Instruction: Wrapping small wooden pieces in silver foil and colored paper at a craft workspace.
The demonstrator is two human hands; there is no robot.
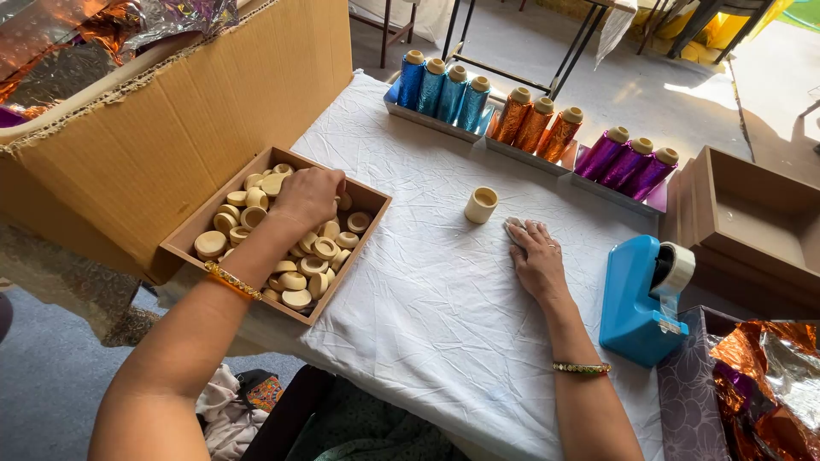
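My left hand (306, 196) reaches into a shallow brown tray (369, 198) full of several cream round caps (295, 282), its fingers curled down among them; whether it grips a cap is hidden. My right hand (538, 256) lies flat on the white cloth (427, 290), fingers pressing on a small pale piece (513, 225) under the fingertips. A cream cylindrical cup (482, 205) stands upright just left of those fingertips.
At the table's far edge, foil-wrapped bottles stand in trays: blue (440, 85), orange (538, 124), purple (628, 158). A blue tape dispenser (641, 294) sits right of my right hand. A large cardboard box (154, 145) is at left, brown boxes (756, 218) at right, crumpled foil (764, 376) at lower right.
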